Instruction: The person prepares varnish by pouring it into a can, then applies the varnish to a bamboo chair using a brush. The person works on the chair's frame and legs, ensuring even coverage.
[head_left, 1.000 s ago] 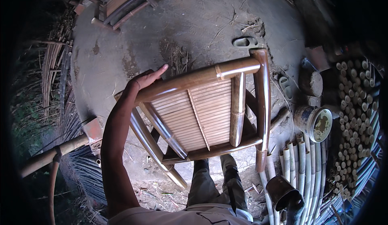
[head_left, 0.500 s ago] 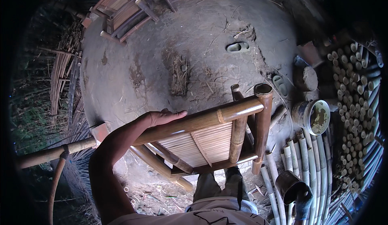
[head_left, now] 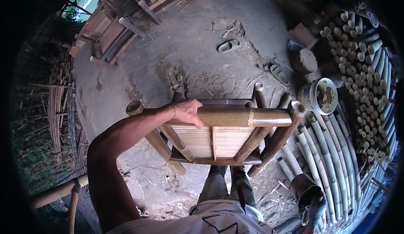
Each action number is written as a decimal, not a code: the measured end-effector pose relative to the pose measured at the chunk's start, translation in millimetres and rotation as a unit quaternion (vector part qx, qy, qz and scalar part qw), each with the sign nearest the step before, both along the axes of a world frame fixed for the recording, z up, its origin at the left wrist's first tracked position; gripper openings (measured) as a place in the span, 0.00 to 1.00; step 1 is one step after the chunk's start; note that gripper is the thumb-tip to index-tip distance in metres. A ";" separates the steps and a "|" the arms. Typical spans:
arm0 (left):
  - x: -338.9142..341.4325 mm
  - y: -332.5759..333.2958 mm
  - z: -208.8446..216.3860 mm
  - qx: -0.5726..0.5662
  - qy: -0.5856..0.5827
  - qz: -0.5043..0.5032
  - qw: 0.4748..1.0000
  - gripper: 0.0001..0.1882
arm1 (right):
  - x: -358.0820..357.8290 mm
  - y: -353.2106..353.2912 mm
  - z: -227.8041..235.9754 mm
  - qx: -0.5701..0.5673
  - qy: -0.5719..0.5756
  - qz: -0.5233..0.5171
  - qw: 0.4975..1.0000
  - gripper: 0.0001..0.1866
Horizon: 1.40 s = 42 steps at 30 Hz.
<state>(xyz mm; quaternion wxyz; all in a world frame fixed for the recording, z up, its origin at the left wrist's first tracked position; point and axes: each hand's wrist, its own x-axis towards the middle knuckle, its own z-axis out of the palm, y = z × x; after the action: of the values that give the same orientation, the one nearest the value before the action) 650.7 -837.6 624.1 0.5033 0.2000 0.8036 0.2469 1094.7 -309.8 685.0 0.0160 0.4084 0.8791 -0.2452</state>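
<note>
A brown, glossy bamboo chair (head_left: 271,117) with a pale slatted panel stands in front of my legs, its thick rail running across the middle. My bare left hand (head_left: 189,112) grips that rail near its centre, thumb on the near side and fingers over the far side. At the lower right, my right hand (head_left: 316,212) wears a bluish-grey glove and is closed on a dark, round can (head_left: 304,190). The can is tilted, and what is inside it cannot be made out.
A bucket (head_left: 324,96) with a stained inside lies tilted beside long bamboo poles (head_left: 320,150). Cut bamboo (head_left: 366,78) is stacked at the far right. Two slippers (head_left: 228,45) lie apart on the earthen floor. More bamboo chairs (head_left: 111,32) stand at the back left.
The chair has turned and now sits more squarely before me. My left hand has gone from lying flat on the rail to gripping it. The right hand still holds the can.
</note>
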 end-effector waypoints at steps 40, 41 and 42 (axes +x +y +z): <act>229.9 -186.2 -94.9 -0.330 0.260 -0.243 0.874 0.37 | 222.0 -68.2 -16.8 -0.075 0.009 0.020 0.997 0.17; 234.6 -183.3 -96.4 -0.329 0.274 -0.242 0.870 0.36 | 208.7 -78.8 -11.6 -0.078 0.009 0.036 0.996 0.17; 238.0 -176.8 -95.6 -0.360 0.292 -0.240 0.853 0.40 | 198.0 -85.8 -13.2 -0.084 0.012 0.060 0.995 0.16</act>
<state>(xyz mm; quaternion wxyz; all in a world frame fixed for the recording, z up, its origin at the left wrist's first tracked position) 888.7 -1014.4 528.5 0.3256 0.2544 0.8732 -0.2585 1292.7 -395.6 671.8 0.0543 0.3489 0.8787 -0.3213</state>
